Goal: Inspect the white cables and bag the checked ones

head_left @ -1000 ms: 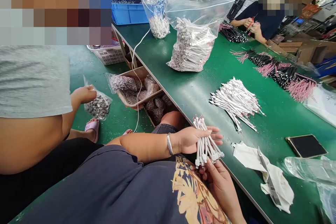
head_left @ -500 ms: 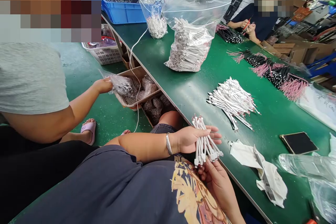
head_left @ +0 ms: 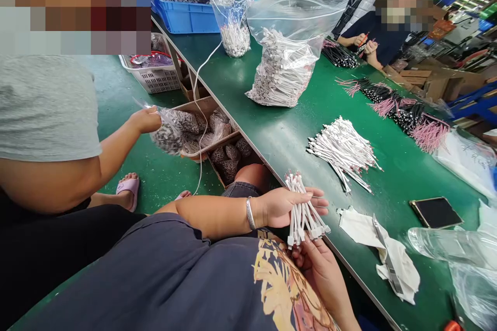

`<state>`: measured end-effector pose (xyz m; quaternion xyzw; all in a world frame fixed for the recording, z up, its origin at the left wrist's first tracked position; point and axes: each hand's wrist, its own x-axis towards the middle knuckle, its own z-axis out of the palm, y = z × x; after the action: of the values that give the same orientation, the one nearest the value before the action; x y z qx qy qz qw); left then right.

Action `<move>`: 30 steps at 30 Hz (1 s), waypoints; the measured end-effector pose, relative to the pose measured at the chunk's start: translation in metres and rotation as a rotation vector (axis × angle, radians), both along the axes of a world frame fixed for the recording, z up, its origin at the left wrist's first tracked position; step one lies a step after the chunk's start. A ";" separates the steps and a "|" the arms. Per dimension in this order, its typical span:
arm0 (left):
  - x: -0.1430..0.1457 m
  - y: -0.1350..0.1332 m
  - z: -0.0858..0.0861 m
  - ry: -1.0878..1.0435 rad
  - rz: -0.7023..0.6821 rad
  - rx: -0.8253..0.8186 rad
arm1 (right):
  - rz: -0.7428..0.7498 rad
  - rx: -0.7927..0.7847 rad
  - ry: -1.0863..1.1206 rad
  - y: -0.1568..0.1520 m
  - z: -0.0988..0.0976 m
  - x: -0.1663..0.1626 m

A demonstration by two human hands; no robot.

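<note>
A bundle of short white cables (head_left: 303, 217) with white plugs at one end and reddish bare ends at the other lies across my left hand (head_left: 285, 204), thumb over it and fingers partly stretched out behind. A silver bracelet circles that wrist. At the plug end, my right hand (head_left: 316, 258) has its thumb and fingers closed on the lower plugs; some of its fingers are hidden. On the green table (head_left: 272, 139) beside my hands is a loose pile of similar white cables (head_left: 344, 150). Tweezers (head_left: 387, 253) rest on a white cloth (head_left: 363, 227) nearby.
A large bag of white cables (head_left: 285, 70) and a smaller bag (head_left: 235, 36) stand farther back. A phone (head_left: 437, 212) and a clear bottle (head_left: 446, 243) lie right. Black-and-pink wire bundles (head_left: 404, 108) line the far side. Another person's hand (head_left: 145, 119) holds a bag over boxes (head_left: 217, 145).
The person on the left has moved the plastic bag slightly left and down from the box. The view has shifted a little. My hands and the cable bundle look nearly unchanged.
</note>
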<state>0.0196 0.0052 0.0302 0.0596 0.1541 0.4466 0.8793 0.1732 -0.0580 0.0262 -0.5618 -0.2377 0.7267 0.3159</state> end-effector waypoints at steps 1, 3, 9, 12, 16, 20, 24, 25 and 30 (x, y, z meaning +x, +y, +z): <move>0.000 -0.001 0.000 0.003 0.000 -0.003 | -0.001 0.000 0.002 0.000 0.000 0.000; 0.000 -0.002 0.001 0.010 0.003 -0.009 | -0.003 -0.001 0.006 -0.001 -0.001 -0.001; 0.001 -0.005 0.001 0.016 0.004 -0.009 | 0.008 0.004 0.011 -0.005 -0.002 0.000; 0.002 -0.006 0.003 0.026 0.005 -0.007 | 0.004 0.005 0.025 -0.006 -0.003 0.001; 0.002 -0.006 0.009 0.055 -0.002 -0.020 | -0.005 0.015 0.031 -0.006 -0.003 0.002; 0.001 -0.005 0.013 0.074 0.000 -0.013 | 0.005 0.107 -0.020 -0.005 -0.004 0.005; 0.001 -0.002 0.015 0.079 0.005 -0.001 | 0.030 0.228 -0.130 -0.003 -0.008 0.011; 0.001 -0.001 0.015 0.076 0.006 -0.001 | 0.038 0.239 -0.142 -0.003 -0.009 0.013; 0.000 0.001 0.016 0.064 0.003 -0.011 | 0.062 0.246 -0.117 -0.001 -0.012 0.016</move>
<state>0.0194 0.0065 0.0463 0.0688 0.1845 0.4451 0.8736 0.1888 -0.0594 0.0144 -0.5525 -0.3602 0.6677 0.3452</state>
